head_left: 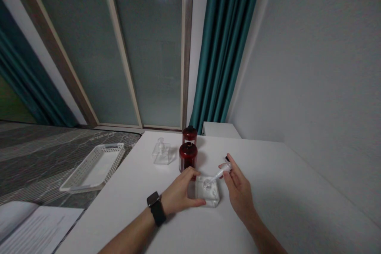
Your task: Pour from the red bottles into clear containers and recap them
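Note:
My left hand (178, 195), with a black watch (156, 208) on its wrist, curves round the left side of a clear square bottle (210, 195) standing on the white table. Thumb and fingers grip its near and far edges. To the right, my right hand (239, 190) pinches a clear pump head (226, 167) between thumb and fingers. The pump's tube slants down to the left, its lower end at the bottle's round neck; how far inside it reaches, I cannot tell. A small dark part shows by the right fingertips.
Two dark red-brown bottles (188, 154) stand just behind the left hand. Left of them is another clear square bottle with a pump (161, 152). A white perforated basket (111, 162) and an open booklet (44, 228) lie beyond the white table's (131, 206) left edge.

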`<state>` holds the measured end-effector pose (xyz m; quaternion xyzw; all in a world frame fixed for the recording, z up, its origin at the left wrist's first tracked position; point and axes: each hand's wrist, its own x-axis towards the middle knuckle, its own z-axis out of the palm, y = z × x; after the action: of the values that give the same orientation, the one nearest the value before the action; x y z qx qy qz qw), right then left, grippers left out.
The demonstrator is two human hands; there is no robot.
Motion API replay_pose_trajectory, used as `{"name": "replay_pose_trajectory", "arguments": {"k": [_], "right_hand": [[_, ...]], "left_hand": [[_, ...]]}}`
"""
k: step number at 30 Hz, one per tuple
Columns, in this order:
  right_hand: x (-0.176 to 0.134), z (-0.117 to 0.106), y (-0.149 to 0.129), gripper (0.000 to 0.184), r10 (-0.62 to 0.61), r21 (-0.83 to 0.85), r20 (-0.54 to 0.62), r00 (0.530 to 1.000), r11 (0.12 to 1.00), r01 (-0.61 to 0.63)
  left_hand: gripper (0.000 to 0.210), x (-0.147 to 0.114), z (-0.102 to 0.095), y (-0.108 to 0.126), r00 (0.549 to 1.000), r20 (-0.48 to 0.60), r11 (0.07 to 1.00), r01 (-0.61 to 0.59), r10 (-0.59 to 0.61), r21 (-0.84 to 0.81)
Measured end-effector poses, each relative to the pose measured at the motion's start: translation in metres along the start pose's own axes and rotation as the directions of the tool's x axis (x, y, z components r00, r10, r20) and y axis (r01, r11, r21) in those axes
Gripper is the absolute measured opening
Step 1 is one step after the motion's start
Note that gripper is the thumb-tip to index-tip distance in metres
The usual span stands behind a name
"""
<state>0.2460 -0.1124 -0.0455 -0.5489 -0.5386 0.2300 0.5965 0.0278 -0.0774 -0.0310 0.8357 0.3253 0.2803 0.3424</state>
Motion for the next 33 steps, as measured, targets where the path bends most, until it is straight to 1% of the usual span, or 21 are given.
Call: {"name": "replay_pose_trajectory", "arguments": {"k": [4, 7, 10, 13, 17, 19, 21, 22, 24, 25, 27, 29, 30, 33], "right_hand": [[0.001, -0.001, 0.0, 0.064, 0.012, 0.016, 0.025, 1.0, 1.0, -0.013], [0.003, -0.003, 0.001, 0.062, 0.033, 0.017, 0.024, 0.999, 0.999, -0.033], [0.006, -0.005, 0.0, 0.058, 0.078, 0.039, 0.028, 0.997, 0.996, -0.079], [0.01, -0.004, 0.0, 0.056, 0.129, 0.104, 0.029, 0.991, 0.986, -0.132], [0.017, -0.007, 0.003, 0.055, 0.176, 0.234, -0.061, 0.982, 0.959, -0.158], [0.022, -0.013, 0.006, 0.051, 0.184, 0.241, -0.127, 0.975, 0.959, -0.149], [0.03, -0.022, 0.01, 0.047, 0.141, 0.2, -0.194, 0.971, 0.974, -0.102], [0.035, -0.027, 0.011, 0.045, 0.098, 0.171, -0.223, 0.97, 0.983, -0.06], [0.047, -0.037, 0.013, 0.042, -0.003, 0.101, -0.242, 0.97, 0.994, 0.029], [0.054, -0.041, 0.013, 0.041, -0.047, 0.049, -0.229, 0.972, 0.997, 0.06], [0.069, -0.047, 0.012, 0.037, -0.126, -0.123, -0.151, 0.98, 0.986, 0.108], [0.083, -0.049, 0.012, 0.034, -0.215, -0.332, -0.058, 0.975, 0.925, 0.185], [0.09, -0.049, 0.013, 0.033, -0.264, -0.405, -0.025, 0.964, 0.884, 0.232], [0.103, -0.046, 0.02, 0.034, -0.306, -0.453, -0.016, 0.952, 0.851, 0.266]], "left_hand": [[0.061, 0.0, -0.001, 0.001, 1.0, 0.0, 1.0, 0.001, -0.001, -0.005], [0.06, 0.001, -0.001, 0.0, 1.0, 0.005, 1.0, -0.001, 0.002, -0.009], [0.061, 0.001, 0.0, 0.0, 1.0, 0.004, 1.0, 0.001, -0.001, -0.007], [0.061, 0.001, 0.0, 0.0, 1.0, 0.003, 1.0, 0.006, -0.006, -0.007], [0.059, 0.0, 0.0, 0.0, 1.0, -0.006, 1.0, 0.005, -0.006, -0.015], [0.059, 0.0, 0.0, 0.0, 1.0, -0.007, 1.0, 0.009, -0.009, -0.024], [0.059, 0.0, 0.0, 0.001, 1.0, -0.009, 0.999, 0.009, -0.009, -0.033], [0.059, 0.0, 0.0, 0.001, 1.0, -0.009, 0.999, 0.008, -0.009, -0.036], [0.058, 0.0, -0.001, 0.001, 1.0, -0.007, 0.999, 0.009, -0.009, -0.039], [0.057, 0.0, -0.001, 0.002, 1.0, -0.005, 0.999, 0.011, -0.011, -0.039], [0.055, 0.0, -0.001, 0.003, 1.0, -0.002, 0.999, 0.014, -0.014, -0.04], [0.054, 0.0, -0.002, 0.004, 1.0, -0.002, 0.999, 0.019, -0.019, -0.045], [0.054, 0.0, -0.002, 0.005, 1.0, -0.002, 0.999, 0.022, -0.023, -0.047], [0.055, 0.0, -0.002, 0.005, 1.0, 0.001, 0.999, 0.03, -0.03, -0.044]]}}
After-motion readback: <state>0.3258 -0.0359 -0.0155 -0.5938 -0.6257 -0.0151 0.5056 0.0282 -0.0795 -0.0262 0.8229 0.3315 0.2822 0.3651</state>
